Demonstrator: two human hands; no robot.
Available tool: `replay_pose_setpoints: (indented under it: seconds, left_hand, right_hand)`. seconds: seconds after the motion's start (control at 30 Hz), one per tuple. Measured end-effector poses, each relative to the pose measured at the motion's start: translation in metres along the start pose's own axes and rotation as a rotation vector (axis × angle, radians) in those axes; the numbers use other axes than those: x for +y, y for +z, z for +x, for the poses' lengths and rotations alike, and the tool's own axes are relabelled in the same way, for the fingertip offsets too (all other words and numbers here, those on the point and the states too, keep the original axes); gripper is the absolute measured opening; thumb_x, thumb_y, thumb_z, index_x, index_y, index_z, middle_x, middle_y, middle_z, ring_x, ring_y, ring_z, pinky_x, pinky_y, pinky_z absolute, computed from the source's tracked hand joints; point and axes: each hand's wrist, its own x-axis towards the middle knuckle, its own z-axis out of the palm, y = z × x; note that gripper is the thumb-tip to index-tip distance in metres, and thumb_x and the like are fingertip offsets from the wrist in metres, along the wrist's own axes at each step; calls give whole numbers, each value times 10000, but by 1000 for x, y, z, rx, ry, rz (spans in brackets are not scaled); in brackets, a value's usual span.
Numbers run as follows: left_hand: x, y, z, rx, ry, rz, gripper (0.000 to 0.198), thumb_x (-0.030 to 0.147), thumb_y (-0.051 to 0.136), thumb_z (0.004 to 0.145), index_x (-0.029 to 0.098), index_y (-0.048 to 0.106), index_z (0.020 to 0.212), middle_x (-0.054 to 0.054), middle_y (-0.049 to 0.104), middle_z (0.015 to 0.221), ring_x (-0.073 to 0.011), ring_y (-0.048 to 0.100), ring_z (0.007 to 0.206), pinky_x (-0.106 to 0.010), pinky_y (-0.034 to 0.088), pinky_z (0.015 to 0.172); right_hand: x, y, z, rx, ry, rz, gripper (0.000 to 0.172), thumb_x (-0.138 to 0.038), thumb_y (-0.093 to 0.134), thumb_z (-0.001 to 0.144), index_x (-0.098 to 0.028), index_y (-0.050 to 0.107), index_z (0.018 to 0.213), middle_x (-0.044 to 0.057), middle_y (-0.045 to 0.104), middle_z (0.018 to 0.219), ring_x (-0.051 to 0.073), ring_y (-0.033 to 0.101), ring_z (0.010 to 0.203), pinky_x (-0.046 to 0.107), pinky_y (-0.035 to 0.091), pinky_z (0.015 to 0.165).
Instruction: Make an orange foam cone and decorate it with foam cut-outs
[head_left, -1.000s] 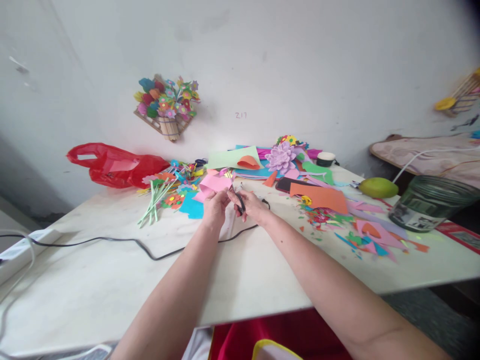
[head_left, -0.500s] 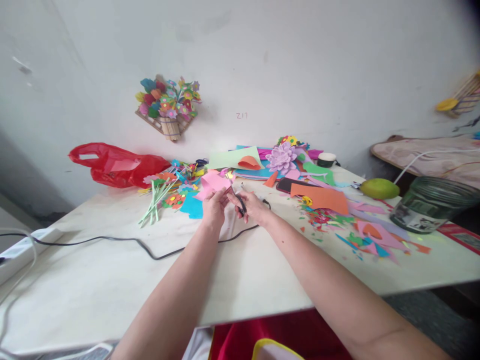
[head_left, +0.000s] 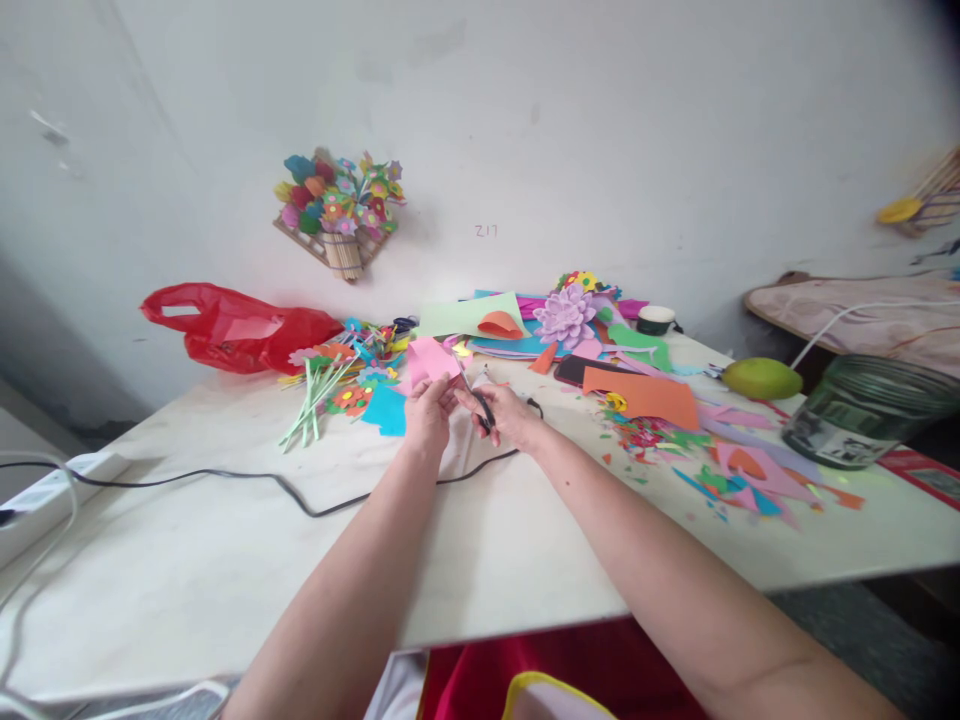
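Note:
Over the middle of the table, my left hand (head_left: 429, 412) is closed on a pink sheet (head_left: 430, 360), which sticks up beyond the fingers. My right hand (head_left: 504, 415) grips black-handled scissors (head_left: 486, 408), their blades pointing away from me at the right edge of the pink sheet. Whether the blades are apart is too small to make out. Just left of my left hand lies a blue sheet (head_left: 385, 410). Near it are foam flowers (head_left: 352, 400) and several pale green sticks (head_left: 315, 400).
A red plastic bag (head_left: 240, 330) lies at the back left. A large purple flower (head_left: 565, 318) sits on coloured sheets. An orange sheet (head_left: 645, 396) partly covers a phone (head_left: 574, 370). Scraps, a green fruit (head_left: 763, 379) and a glass jar (head_left: 847, 430) are right. A black cable (head_left: 285, 488) crosses the table.
The pink sheet has turned slightly in my left hand, and its lower left corner no longer spreads out as far. The scissors stay at its edge; both hands keep nearly the same place.

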Motion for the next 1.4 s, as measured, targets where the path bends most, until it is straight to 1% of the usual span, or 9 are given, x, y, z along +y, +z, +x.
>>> replay_pose_setpoints:
  seconds: [0.17,0.27,0.47,0.67,0.97,1.2,1.4]
  left_hand:
    - [0,-2,1,5,6,19,231,187,735,574,153,517,642,-16,656,610,-149,648,588,-238,479,558]
    - [1,-2,1,7,6,24,224,189,734,578,156,524,648,-17,663,632,-147,650,594,-243,485,572]
    - [4,-1,0,45,-35,37,219,183,731,574,154,534,665,-26,666,633,-147,641,576,-236,473,538]
    - [5,-1,-1,57,-40,37,229,188,740,566,153,539,670,-26,665,626,-147,635,559,-236,463,524]
    - [4,0,-2,39,-37,27,227,190,748,560,139,553,665,-29,664,621,-130,621,532,-225,464,523]
    - [3,3,-5,4,-34,43,245,206,750,564,129,545,675,-31,661,621,-119,612,517,-219,458,531]
    - [1,3,-5,-9,-35,53,240,215,746,577,133,547,683,-32,661,629,-138,633,555,-230,462,554]
  right_hand:
    - [1,0,-1,-21,3,-5,422,-563,640,687,-161,519,735,-51,510,528,50,483,380,129,305,250]
    - [-1,0,-1,-31,1,10,418,-557,643,688,-163,508,719,-53,508,519,52,481,375,131,300,246]
    - [-3,1,-2,-48,15,10,420,-562,638,689,-167,497,716,-54,503,516,51,474,370,132,296,244]
    - [-2,1,-2,-47,15,12,423,-560,642,684,-168,487,705,-51,502,516,53,471,368,135,289,238]
    - [3,2,0,-15,11,9,424,-563,648,679,-174,487,730,-51,505,533,62,478,380,143,296,238]
    - [4,2,1,5,-15,-8,413,-565,614,711,-169,508,763,-46,505,541,65,488,389,143,317,248]
    - [5,1,2,22,-5,-18,397,-552,605,724,-170,526,796,-43,507,561,62,488,396,142,320,253]
